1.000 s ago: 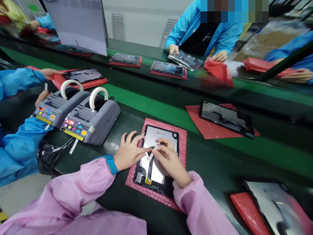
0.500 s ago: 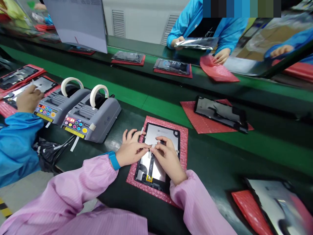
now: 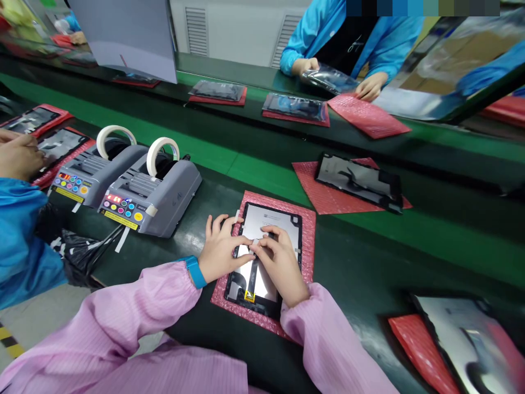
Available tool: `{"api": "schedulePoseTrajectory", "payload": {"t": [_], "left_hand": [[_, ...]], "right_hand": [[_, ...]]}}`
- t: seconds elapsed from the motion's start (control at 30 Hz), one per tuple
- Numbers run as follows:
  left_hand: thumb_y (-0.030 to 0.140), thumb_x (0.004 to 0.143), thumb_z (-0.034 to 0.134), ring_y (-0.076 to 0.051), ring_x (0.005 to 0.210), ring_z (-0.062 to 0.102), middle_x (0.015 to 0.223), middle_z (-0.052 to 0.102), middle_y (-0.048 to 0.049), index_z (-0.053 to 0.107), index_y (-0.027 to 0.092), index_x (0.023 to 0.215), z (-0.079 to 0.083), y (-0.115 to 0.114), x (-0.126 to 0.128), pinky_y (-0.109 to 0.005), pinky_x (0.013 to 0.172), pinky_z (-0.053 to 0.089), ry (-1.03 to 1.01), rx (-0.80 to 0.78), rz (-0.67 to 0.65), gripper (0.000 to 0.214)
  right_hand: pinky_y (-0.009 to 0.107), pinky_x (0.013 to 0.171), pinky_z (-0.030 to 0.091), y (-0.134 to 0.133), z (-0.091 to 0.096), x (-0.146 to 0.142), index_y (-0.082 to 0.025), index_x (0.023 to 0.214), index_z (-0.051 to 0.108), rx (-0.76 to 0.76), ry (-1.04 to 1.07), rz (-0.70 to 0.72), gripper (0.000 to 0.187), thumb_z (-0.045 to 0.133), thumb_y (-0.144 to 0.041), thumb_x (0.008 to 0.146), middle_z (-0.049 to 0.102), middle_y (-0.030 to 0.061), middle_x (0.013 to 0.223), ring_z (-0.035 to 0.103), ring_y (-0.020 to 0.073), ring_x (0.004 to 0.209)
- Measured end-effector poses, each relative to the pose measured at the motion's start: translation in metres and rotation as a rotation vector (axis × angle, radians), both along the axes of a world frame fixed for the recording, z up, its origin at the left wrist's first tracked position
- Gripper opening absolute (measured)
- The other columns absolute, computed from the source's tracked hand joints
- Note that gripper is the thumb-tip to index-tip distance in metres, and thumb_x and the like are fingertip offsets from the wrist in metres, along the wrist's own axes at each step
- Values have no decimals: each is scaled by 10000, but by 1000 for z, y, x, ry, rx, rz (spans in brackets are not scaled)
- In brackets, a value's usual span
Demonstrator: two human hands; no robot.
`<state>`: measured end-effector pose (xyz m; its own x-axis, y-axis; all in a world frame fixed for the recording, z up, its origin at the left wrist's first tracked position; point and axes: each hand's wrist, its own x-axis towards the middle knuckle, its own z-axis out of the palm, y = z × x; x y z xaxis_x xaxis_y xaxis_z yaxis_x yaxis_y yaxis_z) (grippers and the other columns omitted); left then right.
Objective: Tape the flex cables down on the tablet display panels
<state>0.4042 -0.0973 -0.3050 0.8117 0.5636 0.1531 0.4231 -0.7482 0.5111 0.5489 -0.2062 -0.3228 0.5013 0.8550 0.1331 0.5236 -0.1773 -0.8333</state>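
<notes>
A tablet screen panel [image 3: 267, 284] lies back side up on a pink bubble-wrap bag [image 3: 308, 249] in front of me. A dark flex cable with a yellow end [image 3: 249, 296] runs down its silvery back. My right hand [image 3: 284, 267] pinches a small strip of white tape [image 3: 255, 242] against the middle of the panel. Beside it, my left hand [image 3: 219, 247] rests over the panel's left edge, fingers spread, its index fingertip at the same strip. Another white tape strip [image 3: 237, 215] stands by the left hand's fingertips; whether it sticks to a finger I cannot tell.
Two grey tape dispensers [image 3: 153, 191] with white rolls stand left. A second panel [image 3: 359, 180] lies on a pink bag behind, another panel [image 3: 459, 339] at right. A co-worker's hand [image 3: 20, 156] is at far left. Across the bench, a person's hands [image 3: 371, 86] hold a bagged panel.
My hands stay almost in place at the tape, with the left index and thumb slightly farther apart. The left co-worker's hand has moved left. The person opposite has tilted the bagged panel.
</notes>
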Motion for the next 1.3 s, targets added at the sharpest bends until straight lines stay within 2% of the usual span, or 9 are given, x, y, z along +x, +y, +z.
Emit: {"api": "schedulePoseTrajectory", "payload": {"t": [0.2,0.37,0.43,0.57,0.7,0.9,1.03,1.17,1.3], "left_hand": [[413,800,724,-343,1337,287,1381,449,-9,711,377,1042,-1,-2,0,-671,1145,98,-3,8,6,246],[435,788,728,-341,1330,313,1314,469,-91,609,253,1144,-7,-7,-1,-661,1154,152,-23,49,43,417],[422,805,716,-339,1331,315,1290,471,-99,596,236,1120,-8,-10,-2,-666,1149,170,-29,66,51,386],[359,869,659,-358,1338,284,1312,455,-82,653,276,1080,-6,-17,-6,-700,1126,185,-8,123,23,227],[299,922,586,-367,1347,259,1343,461,-52,701,350,1079,-3,-22,-17,-720,1115,182,-6,191,-47,201],[262,937,562,-366,1366,256,1307,511,-62,688,332,1144,-1,-21,-29,-706,1131,182,-16,237,-155,251],[261,970,502,-268,1257,439,1189,579,-68,695,242,972,5,-13,-27,-552,1142,298,-138,-51,-283,194],[259,997,411,-173,940,583,968,618,-65,588,181,954,11,-5,-18,-328,893,492,-334,-492,-267,197],[282,973,445,-165,862,568,896,598,-42,564,180,902,14,0,-4,-301,825,475,-362,-541,-243,172]], "right_hand": [[490,1059,373,2,4,-4,-218,739,671,-34,-21,-21,122,669,-298,831,536,96,1227,492,287,1207],[519,1084,359,5,7,-3,-218,743,639,-62,-56,-15,101,679,-281,811,522,99,1207,483,288,1204],[498,1048,421,8,8,0,-221,829,624,-42,-29,-35,98,690,-281,790,474,103,1212,494,273,1179],[391,851,556,17,10,7,-226,995,566,-10,33,-81,317,726,-276,726,374,106,1210,509,237,1092],[352,723,559,24,9,14,-224,994,564,-44,20,-105,325,726,-274,717,367,104,1203,526,214,981],[383,764,541,27,4,17,-209,969,595,-34,18,-153,243,677,-319,768,370,100,1186,551,179,865],[379,780,541,24,6,21,-213,932,632,38,114,-95,287,595,-484,844,455,105,1146,561,224,989],[418,950,483,18,12,24,-244,895,715,49,209,55,450,497,-637,879,512,99,1192,520,253,1164],[445,1022,427,16,15,23,-243,784,707,62,238,117,410,659,-650,766,521,88,1265,515,260,1181]]}}
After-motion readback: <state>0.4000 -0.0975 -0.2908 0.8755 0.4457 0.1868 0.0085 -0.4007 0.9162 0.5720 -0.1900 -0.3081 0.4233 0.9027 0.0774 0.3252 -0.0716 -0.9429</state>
